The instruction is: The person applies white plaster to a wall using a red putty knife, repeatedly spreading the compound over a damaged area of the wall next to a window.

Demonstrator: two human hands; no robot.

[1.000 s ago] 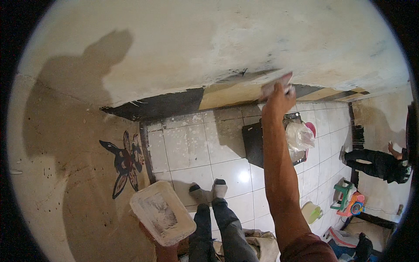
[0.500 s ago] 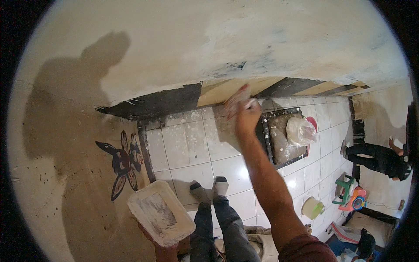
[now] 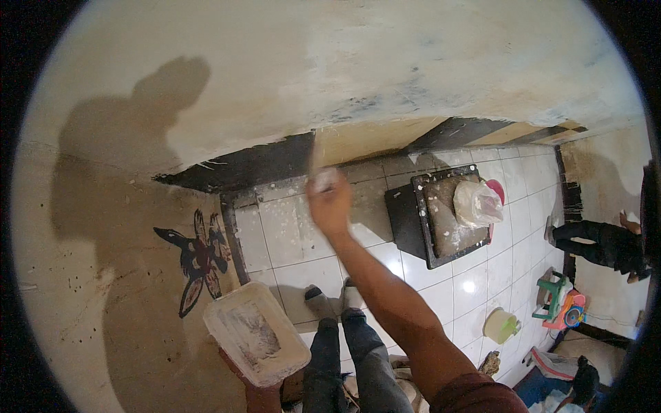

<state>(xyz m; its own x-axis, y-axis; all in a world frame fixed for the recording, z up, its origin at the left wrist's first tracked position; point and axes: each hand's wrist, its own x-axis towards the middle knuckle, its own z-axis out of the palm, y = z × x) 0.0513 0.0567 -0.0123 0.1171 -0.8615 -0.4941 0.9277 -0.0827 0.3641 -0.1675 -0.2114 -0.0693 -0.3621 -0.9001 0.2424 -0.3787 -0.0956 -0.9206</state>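
My left hand (image 3: 236, 366) is mostly under a whitish rectangular plastic tub (image 3: 291, 336), gripping it from below and the side. Greyish-white paste coats the inside of the tub. My right arm reaches out to the wall's lower band, and my right hand (image 3: 330, 206) is closed on a flat scraper (image 3: 316, 157). The scraper is blurred and seen nearly edge-on, close to where the black part (image 3: 268, 162) of the band meets the cream part (image 3: 365, 141). Whether it touches the wall I cannot tell. Above the band the wall (image 3: 275, 76) is smeared with pale filler.
A black crate-like box (image 3: 406, 217) with a clear plastic bag (image 3: 475, 204) on top stands on paint-spotted white tiles (image 3: 289, 234). Farther right are a pale bucket (image 3: 497, 325), a green stool (image 3: 549, 296) and an orange fan-like thing (image 3: 570, 313). Another person (image 3: 599, 242) stands at far right.
My right hand has moved left along the band with the scraper, which has turned from flat-on to nearly edge-on. My left hand and the tub have hardly moved.
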